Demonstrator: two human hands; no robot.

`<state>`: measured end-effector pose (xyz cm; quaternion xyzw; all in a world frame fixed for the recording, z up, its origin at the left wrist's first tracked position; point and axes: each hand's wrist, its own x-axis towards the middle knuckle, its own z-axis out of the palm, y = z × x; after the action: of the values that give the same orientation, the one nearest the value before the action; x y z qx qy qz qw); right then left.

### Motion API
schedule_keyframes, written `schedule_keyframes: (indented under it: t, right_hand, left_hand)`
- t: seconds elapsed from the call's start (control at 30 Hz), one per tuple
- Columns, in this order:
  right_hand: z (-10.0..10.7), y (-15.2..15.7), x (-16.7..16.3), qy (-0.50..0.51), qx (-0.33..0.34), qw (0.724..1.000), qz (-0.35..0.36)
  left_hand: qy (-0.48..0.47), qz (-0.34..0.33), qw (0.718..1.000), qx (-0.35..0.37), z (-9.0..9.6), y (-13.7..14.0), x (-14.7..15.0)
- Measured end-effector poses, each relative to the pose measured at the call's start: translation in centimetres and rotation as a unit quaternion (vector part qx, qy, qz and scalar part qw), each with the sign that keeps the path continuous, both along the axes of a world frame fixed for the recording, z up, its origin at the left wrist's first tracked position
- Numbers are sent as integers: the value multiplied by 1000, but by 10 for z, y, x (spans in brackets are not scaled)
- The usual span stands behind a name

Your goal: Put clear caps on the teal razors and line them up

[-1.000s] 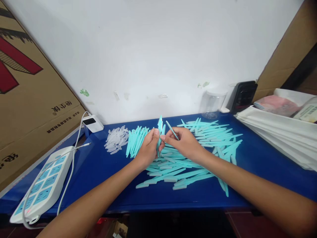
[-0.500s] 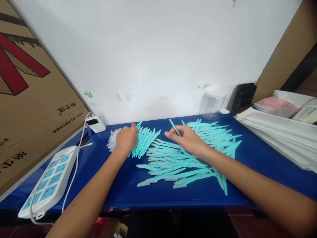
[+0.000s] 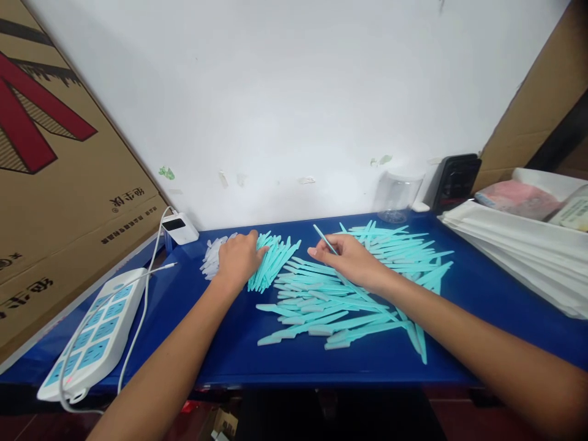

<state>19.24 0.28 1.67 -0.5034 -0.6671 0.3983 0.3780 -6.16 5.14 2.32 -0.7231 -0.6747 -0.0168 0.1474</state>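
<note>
My right hand [image 3: 346, 257] is closed on a turquoise eyebrow razor [image 3: 325, 239], whose thin end points up and left. Under and around that hand lie many loose turquoise razors [image 3: 316, 300], some with pale covers over their blades. My left hand [image 3: 239, 257] rests at the left side of a neater bundle of turquoise razors [image 3: 274, 260]. Its thumb is stretched apart from the fingers, and I see nothing held there; the fingertips are partly hidden. Just left of it is a small heap of clear plastic caps [image 3: 211, 257], partly covered by the hand.
A white power strip [image 3: 98, 334] with cables lies at the left, near a small white device [image 3: 180, 228]. Against the wall stand a clear jar [image 3: 399, 196] and a black object [image 3: 457, 180]. White sleeves [image 3: 519, 257] are stacked at the right; a cardboard box [image 3: 68, 202] leans left.
The razor that stuck out by my left fingertips no longer shows there, and the left thumb has spread toward the bundle. My right hand keeps its razor almost in place. The view shifted slightly.
</note>
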Motion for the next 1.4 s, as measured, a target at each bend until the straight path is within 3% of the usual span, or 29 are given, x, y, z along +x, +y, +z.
schedule_keyframes:
  t: [0.23, 0.37, 0.47, 0.6, 0.67, 0.77, 0.9, 1.07, 1.17, 1.23, 1.3, 1.4]
  right_hand:
    - [4, -2, -3, -2, 13, 1000, 8]
    - [1, 0, 1, -7, 18, 1000, 20]
    - [-1, 1, 3, -27, 38, 997, 65]
    - [-4, 1, 1, -74, 51, 989, 119]
    - [-6, 1, 0, -89, 59, 985, 135]
    - [-8, 0, 1, -94, 75, 981, 149]
    - [-7, 2, 5, -102, 88, 981, 140]
    - [-10, 13, 15, -157, 104, 981, 40]
    - [-12, 18, 18, -171, 134, 976, 1]
    - [-12, 19, 19, -172, 139, 975, -26]
    - [-9, 19, 19, -148, 108, 982, -40]
    - [-4, 16, 18, -72, 32, 996, -29]
  left_hand:
    - [-14, -1, 1000, 6, 3, -2, -3]
    - [-61, -6, 997, 54, 7, -2, -2]
    - [-163, -112, 975, 98, 9, -5, 4]
    - [-288, -307, 906, 48, 2, -14, 18]
    - [-306, -345, 887, 22, -4, -17, 24]
    - [-301, -362, 882, 8, -7, -16, 25]
    - [-276, -328, 903, 45, 7, -5, 7]
    - [-113, -111, 975, 154, 31, 16, -42]
    - [-35, 13, 994, 104, 32, 28, -69]
    - [-21, 60, 996, 69, 29, 33, -79]
    - [-29, 55, 996, 71, 25, 36, -79]
    - [-93, -53, 988, 113, 20, 33, -61]
